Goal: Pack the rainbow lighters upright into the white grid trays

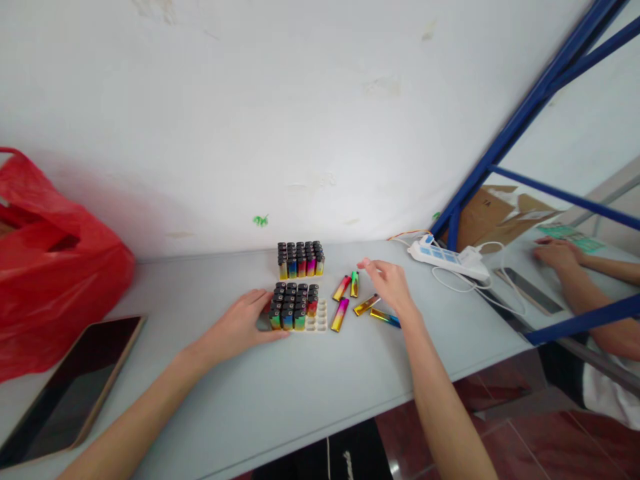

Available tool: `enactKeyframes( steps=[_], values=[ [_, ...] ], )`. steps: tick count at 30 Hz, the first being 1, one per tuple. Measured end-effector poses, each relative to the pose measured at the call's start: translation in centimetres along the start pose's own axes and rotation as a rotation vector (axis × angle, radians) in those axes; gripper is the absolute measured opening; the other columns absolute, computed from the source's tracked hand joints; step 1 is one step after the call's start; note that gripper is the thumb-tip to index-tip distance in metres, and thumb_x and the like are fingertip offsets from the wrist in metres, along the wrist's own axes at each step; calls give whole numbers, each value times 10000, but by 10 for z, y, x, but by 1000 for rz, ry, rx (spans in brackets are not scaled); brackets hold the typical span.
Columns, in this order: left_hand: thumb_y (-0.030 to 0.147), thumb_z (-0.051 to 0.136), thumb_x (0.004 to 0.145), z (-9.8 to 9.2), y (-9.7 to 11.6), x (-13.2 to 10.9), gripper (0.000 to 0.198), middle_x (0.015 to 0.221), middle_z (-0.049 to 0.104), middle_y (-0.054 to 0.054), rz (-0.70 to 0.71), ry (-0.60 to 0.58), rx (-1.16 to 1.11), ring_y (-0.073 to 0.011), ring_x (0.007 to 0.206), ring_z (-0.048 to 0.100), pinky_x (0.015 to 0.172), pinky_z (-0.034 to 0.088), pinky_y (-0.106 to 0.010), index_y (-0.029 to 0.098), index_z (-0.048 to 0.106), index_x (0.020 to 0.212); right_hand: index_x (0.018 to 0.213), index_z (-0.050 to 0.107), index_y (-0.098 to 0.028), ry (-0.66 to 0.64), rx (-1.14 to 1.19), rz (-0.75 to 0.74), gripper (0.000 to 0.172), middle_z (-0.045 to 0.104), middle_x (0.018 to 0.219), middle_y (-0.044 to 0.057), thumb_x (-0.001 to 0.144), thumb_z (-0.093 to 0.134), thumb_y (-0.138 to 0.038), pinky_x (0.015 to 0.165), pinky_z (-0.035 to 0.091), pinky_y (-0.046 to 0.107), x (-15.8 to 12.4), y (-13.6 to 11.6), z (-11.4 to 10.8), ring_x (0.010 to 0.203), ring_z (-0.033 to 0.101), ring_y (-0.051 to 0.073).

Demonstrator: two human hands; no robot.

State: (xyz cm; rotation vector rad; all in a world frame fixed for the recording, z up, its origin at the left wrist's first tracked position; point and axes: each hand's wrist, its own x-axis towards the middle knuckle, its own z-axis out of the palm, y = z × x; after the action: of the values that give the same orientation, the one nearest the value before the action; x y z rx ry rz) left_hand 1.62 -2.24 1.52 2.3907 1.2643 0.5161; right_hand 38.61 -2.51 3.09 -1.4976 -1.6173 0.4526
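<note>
My left hand (243,317) is curled around the left side of a white lighter tray (321,315), its thumb along the near edge. Black-topped lighters (287,308) with shiny coloured bodies stand upright in this tray; bare slots show at its right end. Over the loose lighters to the right hovers my right hand (391,283), fingers bent and tips close together; whether anything is between them cannot be seen. Near it lie a green lighter (355,284), a red-yellow lighter (341,288), a pink-yellow lighter (340,315), a gold lighter (367,305) and a blue-gold lighter (385,317), partly behind my wrist.
A second block of upright lighters (301,260) stands behind, near the wall. A red plastic bag (60,267) and a tablet (75,387) are at left. A white power strip (447,259) with cables lies at right beside a blue metal frame (493,157). Another person's arms (575,267) rest beyond it.
</note>
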Motion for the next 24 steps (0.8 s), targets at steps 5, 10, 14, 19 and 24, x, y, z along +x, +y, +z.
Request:
enactKeyframes(
  steps=[5,10,14,19,24],
  values=[
    [711,817,761,1,-1,1,538,1059,742,-113,29,0,-6,-341,977,703,900,605,-495,237,656,957,1222,757,-149,-90,-273,-5,335,742,1059,120,986,747,-386,943,581,402,5,20,16,892,713,219],
    [665,828,758,-2,0,2,505,989,726,-102,41,-10,9,-318,912,692,838,591,-452,229,625,912,1374,655,-157,-157,-303,26,413,720,1015,59,983,716,-278,923,557,375,3,29,30,880,669,201],
    [620,849,700,-5,1,4,502,1001,740,-98,47,-2,10,-325,924,707,835,584,-436,231,629,927,1439,610,-156,-156,-288,38,490,725,1055,67,958,694,-192,951,547,381,0,28,32,913,670,210],
    [612,834,697,-5,2,6,490,937,728,-61,42,12,50,-288,856,702,790,564,-387,242,607,924,1211,732,-152,-185,-335,-8,288,707,1073,117,959,606,-96,1029,525,402,0,25,31,1043,655,242],
    [614,837,682,-5,1,7,493,898,716,-57,58,19,58,-273,797,680,743,548,-384,236,585,874,1116,662,-197,-48,-72,32,169,682,996,62,1000,572,-282,872,570,382,2,20,30,857,671,207]
  ],
)
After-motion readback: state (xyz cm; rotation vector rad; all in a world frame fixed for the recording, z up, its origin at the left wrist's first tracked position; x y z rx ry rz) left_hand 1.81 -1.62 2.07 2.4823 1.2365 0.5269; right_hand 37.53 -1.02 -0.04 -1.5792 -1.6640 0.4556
